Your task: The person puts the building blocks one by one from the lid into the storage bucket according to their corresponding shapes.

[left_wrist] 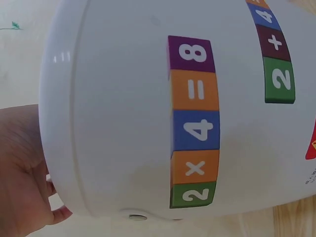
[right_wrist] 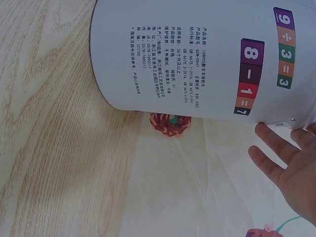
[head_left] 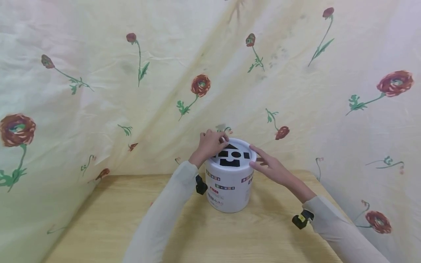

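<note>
A white round bucket [head_left: 228, 190] stands upright on the wooden table, printed with coloured number blocks and small text. Its white lid [head_left: 241, 145] has several dark cut-out shapes, among them a triangle, a circle and rectangles. My left hand [head_left: 211, 143] lies over the lid's left side with bent fingers, the fingertips by the triangle. The left wrist view shows that hand [left_wrist: 22, 170] mostly behind the lid's rim, so whether it pinches anything is hidden. At the right of the rim, my right hand [head_left: 271, 167] touches the edge with spread, fairly straight fingers [right_wrist: 279, 143].
The light wooden table [head_left: 131, 208] reaches back to a pale flowered cloth [head_left: 158, 109] that hangs behind and at both sides. A black wrist device [head_left: 201, 185] sits by the left cuff, and another black device [head_left: 300, 220] by the right.
</note>
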`<state>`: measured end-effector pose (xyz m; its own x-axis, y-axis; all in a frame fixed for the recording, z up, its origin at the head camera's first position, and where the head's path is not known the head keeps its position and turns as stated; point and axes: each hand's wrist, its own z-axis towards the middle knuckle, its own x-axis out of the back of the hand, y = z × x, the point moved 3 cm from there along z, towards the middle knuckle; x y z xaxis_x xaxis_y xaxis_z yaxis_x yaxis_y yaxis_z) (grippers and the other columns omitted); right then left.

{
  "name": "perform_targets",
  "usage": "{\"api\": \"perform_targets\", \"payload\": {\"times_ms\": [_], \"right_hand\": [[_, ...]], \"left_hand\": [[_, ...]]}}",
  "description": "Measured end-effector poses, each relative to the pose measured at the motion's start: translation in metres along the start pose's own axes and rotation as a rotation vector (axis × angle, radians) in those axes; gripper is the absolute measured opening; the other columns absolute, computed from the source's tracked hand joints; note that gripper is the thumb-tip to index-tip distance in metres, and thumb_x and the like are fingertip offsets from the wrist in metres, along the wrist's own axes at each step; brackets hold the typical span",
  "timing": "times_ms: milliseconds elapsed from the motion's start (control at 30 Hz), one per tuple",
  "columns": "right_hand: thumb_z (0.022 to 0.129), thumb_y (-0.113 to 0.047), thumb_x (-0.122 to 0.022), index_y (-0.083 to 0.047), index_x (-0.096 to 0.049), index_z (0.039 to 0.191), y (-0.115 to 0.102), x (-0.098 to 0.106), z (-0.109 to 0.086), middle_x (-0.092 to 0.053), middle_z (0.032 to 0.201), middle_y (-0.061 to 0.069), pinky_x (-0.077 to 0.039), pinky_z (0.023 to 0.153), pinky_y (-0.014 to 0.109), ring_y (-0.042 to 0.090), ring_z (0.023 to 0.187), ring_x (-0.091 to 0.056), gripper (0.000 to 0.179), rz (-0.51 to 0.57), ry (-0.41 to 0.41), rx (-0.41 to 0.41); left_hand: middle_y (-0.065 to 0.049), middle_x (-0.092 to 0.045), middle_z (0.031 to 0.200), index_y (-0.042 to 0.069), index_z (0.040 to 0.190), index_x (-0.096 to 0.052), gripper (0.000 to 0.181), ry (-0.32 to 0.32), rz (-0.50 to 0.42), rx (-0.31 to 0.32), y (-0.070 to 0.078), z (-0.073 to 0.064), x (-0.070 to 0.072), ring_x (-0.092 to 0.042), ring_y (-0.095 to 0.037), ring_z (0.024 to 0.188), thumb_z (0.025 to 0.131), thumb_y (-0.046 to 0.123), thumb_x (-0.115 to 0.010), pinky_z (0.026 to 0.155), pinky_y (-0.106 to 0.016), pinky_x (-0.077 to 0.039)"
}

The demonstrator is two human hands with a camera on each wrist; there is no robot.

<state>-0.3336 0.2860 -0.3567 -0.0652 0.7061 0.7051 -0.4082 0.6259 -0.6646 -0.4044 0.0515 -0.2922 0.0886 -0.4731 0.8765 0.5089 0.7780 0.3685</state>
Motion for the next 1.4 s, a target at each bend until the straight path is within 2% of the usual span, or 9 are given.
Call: {"api": "perform_targets", "payload": {"times_ms": [367,533,733,900,1167,1400], "right_hand": [[0.105,-0.038,-0.054,-0.022,-0.021,0.164,-0.001,0.001,0.0,-0.031,0.165,0.018,-0.047,0.102,0.063,0.046,0.136,-0.052,0.069,0.002,-0.002,0.006],[0.105,-0.039,-0.054,-0.023,-0.021,0.164,-0.001,-0.001,0.0,-0.031,0.166,0.017,-0.047,0.102,0.064,0.047,0.136,-0.051,0.069,0.007,-0.002,0.003],[0.105,-0.038,-0.054,-0.024,-0.021,0.164,0.0,-0.002,0.001,-0.031,0.166,0.018,-0.047,0.102,0.064,0.047,0.135,-0.052,0.069,0.005,0.007,0.006],[0.105,-0.037,-0.054,-0.023,-0.021,0.164,0.001,0.0,0.0,-0.031,0.165,0.019,-0.048,0.1,0.064,0.048,0.135,-0.052,0.069,-0.001,0.013,0.01],[0.105,-0.038,-0.055,-0.024,-0.02,0.164,0.001,0.0,0.001,-0.032,0.164,0.021,-0.05,0.097,0.064,0.049,0.134,-0.052,0.07,0.001,0.0,-0.002],[0.105,-0.037,-0.054,-0.024,-0.019,0.164,0.0,0.001,0.0,-0.032,0.164,0.021,-0.05,0.097,0.065,0.049,0.134,-0.052,0.07,-0.004,-0.003,0.003]], "left_hand": [[-0.001,-0.072,0.111,0.022,0.118,-0.073,0.023,0.046,0.026,-0.037,0.003,-0.006,0.006,-0.049,-0.023,0.107,0.099,0.034,-0.066,0.098,-0.047,-0.034],[-0.003,-0.069,0.118,0.021,0.117,-0.073,0.026,0.066,0.042,-0.055,0.001,-0.01,0.008,-0.047,-0.024,0.111,0.098,0.037,-0.068,0.099,-0.049,-0.034],[-0.003,-0.064,0.131,0.022,0.12,-0.073,0.03,0.076,0.06,-0.044,-0.005,-0.016,0.011,-0.045,-0.026,0.117,0.097,0.041,-0.069,0.103,-0.05,-0.035],[-0.003,-0.061,0.135,0.023,0.123,-0.072,0.034,0.084,0.069,-0.047,-0.01,-0.022,0.016,-0.044,-0.027,0.121,0.096,0.043,-0.069,0.105,-0.052,-0.035],[-0.004,-0.06,0.136,0.018,0.125,-0.071,0.037,0.135,0.032,-0.11,-0.027,-0.046,0.027,-0.044,-0.029,0.121,0.095,0.04,-0.07,0.104,-0.054,-0.034],[-0.005,-0.059,0.138,0.015,0.127,-0.07,0.04,0.188,-0.003,-0.12,-0.055,-0.072,0.033,-0.044,-0.03,0.121,0.094,0.037,-0.072,0.103,-0.054,-0.035]]}}
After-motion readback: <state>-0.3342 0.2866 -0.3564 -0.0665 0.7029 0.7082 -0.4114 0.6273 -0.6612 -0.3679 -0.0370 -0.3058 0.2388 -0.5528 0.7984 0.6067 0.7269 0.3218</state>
